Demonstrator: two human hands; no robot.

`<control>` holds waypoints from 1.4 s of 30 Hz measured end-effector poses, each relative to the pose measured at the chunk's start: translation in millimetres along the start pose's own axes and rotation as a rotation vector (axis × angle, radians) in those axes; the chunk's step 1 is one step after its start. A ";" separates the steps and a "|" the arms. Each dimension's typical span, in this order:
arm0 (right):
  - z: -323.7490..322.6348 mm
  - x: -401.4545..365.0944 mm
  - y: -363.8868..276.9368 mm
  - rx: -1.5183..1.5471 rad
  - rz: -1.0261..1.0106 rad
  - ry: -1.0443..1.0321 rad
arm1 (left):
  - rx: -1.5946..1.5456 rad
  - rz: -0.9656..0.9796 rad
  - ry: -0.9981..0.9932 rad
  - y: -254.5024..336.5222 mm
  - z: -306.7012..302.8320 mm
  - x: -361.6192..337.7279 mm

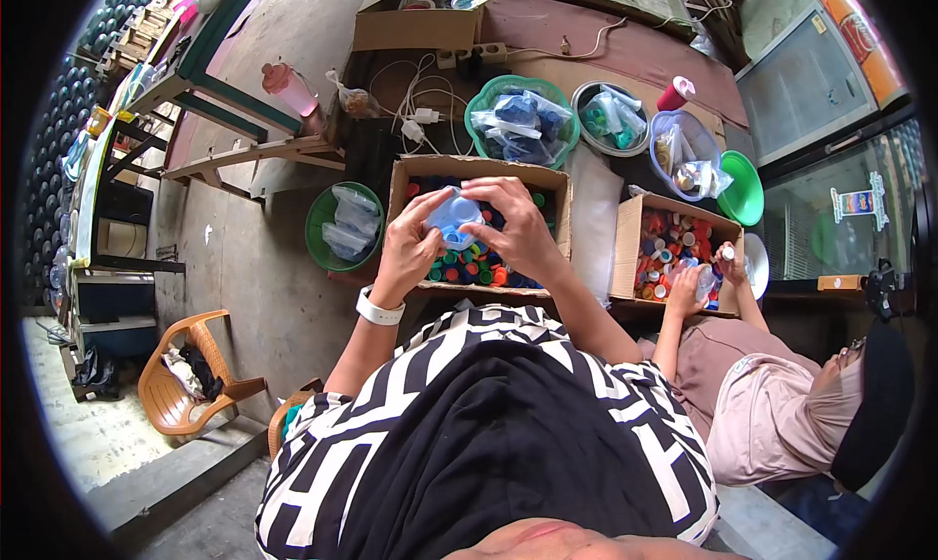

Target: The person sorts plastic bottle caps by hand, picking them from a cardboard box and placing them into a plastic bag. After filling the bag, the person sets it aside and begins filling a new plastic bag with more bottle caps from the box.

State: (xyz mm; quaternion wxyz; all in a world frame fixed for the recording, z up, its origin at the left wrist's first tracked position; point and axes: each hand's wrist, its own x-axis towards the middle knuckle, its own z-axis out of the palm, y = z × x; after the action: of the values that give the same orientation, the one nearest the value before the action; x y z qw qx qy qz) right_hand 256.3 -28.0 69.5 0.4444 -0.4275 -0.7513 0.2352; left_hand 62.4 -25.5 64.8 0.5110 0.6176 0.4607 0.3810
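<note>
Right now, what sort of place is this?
Likely an informal sorting workshop: left hand and right hand hold a clear bag over a cardboard box of coloured caps, a green basin holds bagged pieces, a drinks cooler stands nearby.

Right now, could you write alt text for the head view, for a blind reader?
The left hand and right hand hold a small clear bag above a cardboard box of coloured caps. Another person's hands are at a second box.

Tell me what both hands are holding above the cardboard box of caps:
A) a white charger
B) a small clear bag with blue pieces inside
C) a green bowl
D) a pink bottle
B: the left hand and right hand both pinch the small clear bag above the cardboard box.
</note>
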 end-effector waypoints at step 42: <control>41.2 -111.9 179.8 -0.339 0.566 -0.102 | -0.104 -0.026 0.433 15.5 -86.7 -60.2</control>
State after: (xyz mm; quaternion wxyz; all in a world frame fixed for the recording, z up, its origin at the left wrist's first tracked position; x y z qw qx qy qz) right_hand 325.2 -27.9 -135.0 0.2458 -0.6747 -0.6526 0.2418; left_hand -33.6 -59.7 96.3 0.4359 0.4882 0.5474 0.5215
